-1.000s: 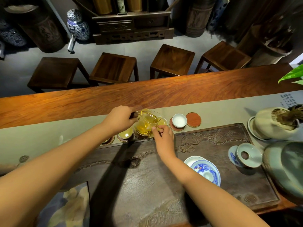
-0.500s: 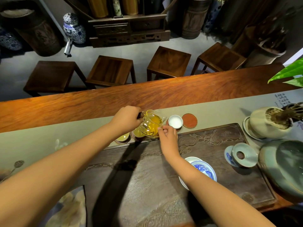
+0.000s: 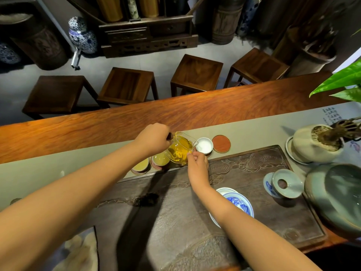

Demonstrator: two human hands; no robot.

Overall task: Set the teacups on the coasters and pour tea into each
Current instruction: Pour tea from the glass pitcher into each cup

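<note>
My left hand [image 3: 154, 138] grips the dark handle of a glass pitcher [image 3: 179, 150] of golden tea, tilted with its spout at the rim of a white teacup [image 3: 204, 145] on a coaster. That cup looks white inside. My right hand [image 3: 197, 161] touches the pitcher's lower side with its fingertips. Two teacups holding tea [image 3: 160, 159] [image 3: 140, 166] sit on coasters to the left. A bare red coaster [image 3: 221, 143] lies right of the white cup. All stand in a row on the grey runner [image 3: 254, 132].
A carved dark tea tray [image 3: 254, 173] lies in front of the row. On it are a blue-and-white bowl [image 3: 237, 202] and a celadon strainer on a dish [image 3: 287, 183]. A potted plant [image 3: 316, 143] and a large green vessel [image 3: 340, 194] stand at right.
The pitcher has moved right along the row, from over the filled cups to the white cup, and is tilted toward it. Both hands moved with it.
</note>
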